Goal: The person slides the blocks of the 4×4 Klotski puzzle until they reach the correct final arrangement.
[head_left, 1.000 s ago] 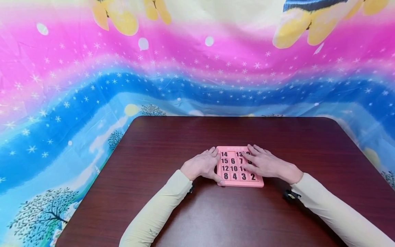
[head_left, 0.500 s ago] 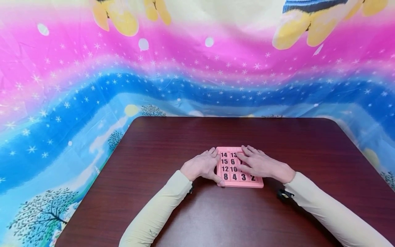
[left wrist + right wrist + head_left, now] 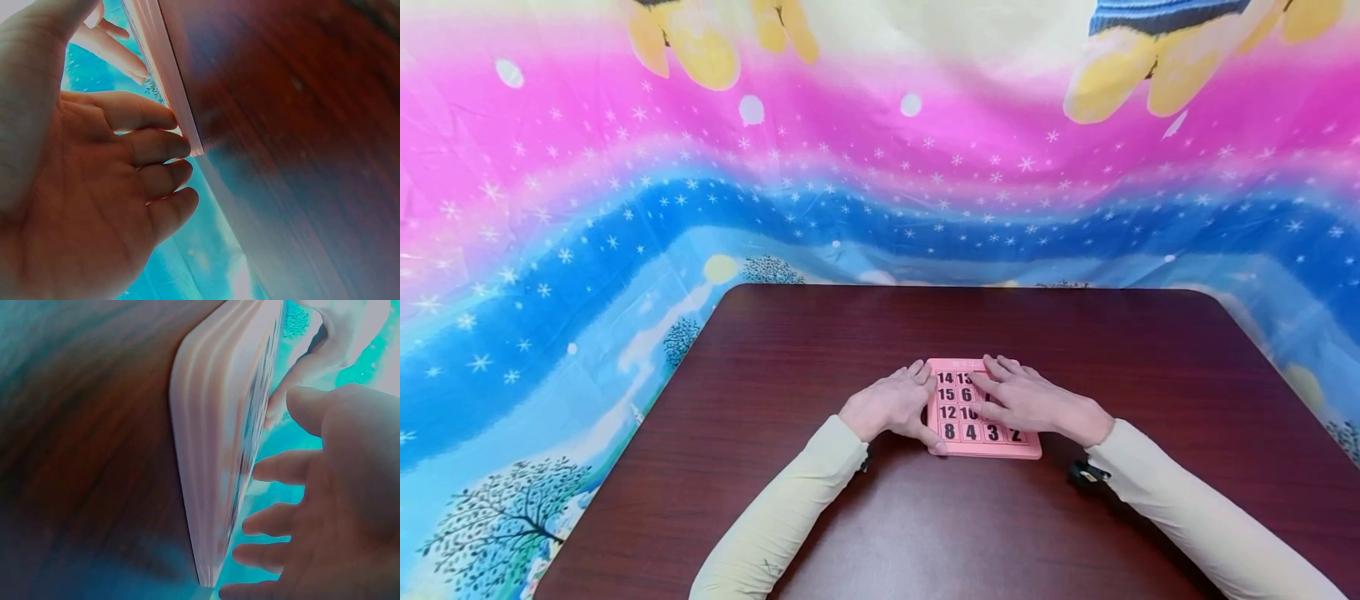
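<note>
1. Chg: tile 13 (image 3: 964,379) slid one col. L, now beside tile 14 (image 3: 945,378); R hand (image 3: 1037,400) shifted L too. Prob. one slide done; gap hidden.
2. Board (image 3: 988,452) flat on worktop (image 3: 820,333), approx. midway betw. side edges, below far edge.
3. L hand (image 3: 891,404): fingers at board's L edge, thumb near-L corner, not clamped.
4. R hand: fingers apart, over board's R half, one by 13.

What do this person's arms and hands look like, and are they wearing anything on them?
Long cream sleeves reach both wrists; the left sleeve bears a small dark mark, while the right sleeve looks plain. Black gadgets show below the cuffs. The left hand and right hand are bare, with no gloves or rings visible.
</note>
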Demonstrator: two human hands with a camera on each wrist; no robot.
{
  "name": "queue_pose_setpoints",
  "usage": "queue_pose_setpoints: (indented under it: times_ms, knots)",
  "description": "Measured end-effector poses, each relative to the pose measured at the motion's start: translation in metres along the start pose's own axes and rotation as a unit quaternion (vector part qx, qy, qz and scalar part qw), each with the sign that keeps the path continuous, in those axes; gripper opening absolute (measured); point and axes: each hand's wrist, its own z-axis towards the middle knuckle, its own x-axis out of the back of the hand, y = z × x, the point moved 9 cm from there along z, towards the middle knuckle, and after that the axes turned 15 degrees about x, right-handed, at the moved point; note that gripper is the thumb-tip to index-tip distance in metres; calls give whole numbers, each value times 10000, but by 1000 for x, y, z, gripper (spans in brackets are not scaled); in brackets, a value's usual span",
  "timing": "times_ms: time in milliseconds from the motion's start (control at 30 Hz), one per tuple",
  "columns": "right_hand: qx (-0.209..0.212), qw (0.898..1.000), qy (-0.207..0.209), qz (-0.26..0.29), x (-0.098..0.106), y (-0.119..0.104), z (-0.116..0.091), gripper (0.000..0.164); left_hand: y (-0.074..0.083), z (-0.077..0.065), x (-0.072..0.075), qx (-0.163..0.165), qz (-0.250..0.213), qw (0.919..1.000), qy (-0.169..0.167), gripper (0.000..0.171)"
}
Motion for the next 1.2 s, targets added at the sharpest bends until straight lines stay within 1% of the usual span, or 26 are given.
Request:
queue_pose_setpoints:
  times_ms: [267, 567, 700, 833, 1200]
  knots:
    - [-268, 9995, 85, 107, 4, 15, -14, 67, 0, 0, 0, -14, -10, 10000, -10, 121]
    - [-502, 9984, 118, 222, 6, 31, -32, 74, 0, 0, -1, -10, 18, 10000, 18, 121]
    - [-539, 9981, 179, 255, 7, 35, -39, 74, 0, 0, -1, -6, 28, 10000, 7, 122]
    - [-538, 9979, 217, 276, 6, 37, -43, 73, 0, 0, -1, -4, 34, 10000, 17, 121]
    - [-660, 9968, 100, 440, -2, 39, -46, 71, 0, 0, -1, -4, 9, 10000, -16, 121]
